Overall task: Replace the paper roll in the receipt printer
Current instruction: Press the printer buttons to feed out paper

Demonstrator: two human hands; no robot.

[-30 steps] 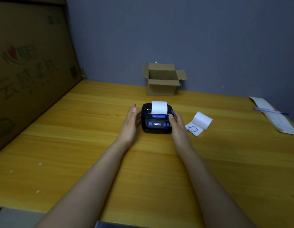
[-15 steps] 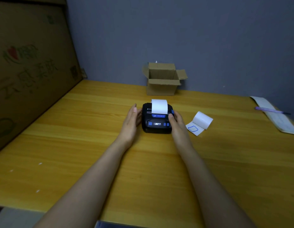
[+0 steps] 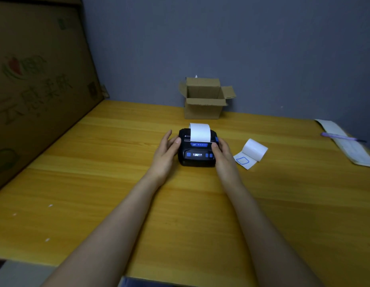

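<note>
The receipt printer (image 3: pixel 197 155) sits on the table (image 3: pixel 109 166) between 2 hands: left hand (image 3: pixel 165 155) flat, fingers straight against its side; right hand (image 3: pixel 225 157) curled round the other side (thumb on top). A paper strip (image 3: pixel 200 132) juts upward.

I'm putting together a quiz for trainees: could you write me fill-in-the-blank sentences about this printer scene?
1. A strip of ____ paper sticks up from the receipt printer.
2. The loose paper roll lies on the table to the printer's ____.
3. The cardboard box by the wall has its flaps ____.
4. A purple ____ lies on the long sheet.
Missing words: white; right; open; pen.
</note>
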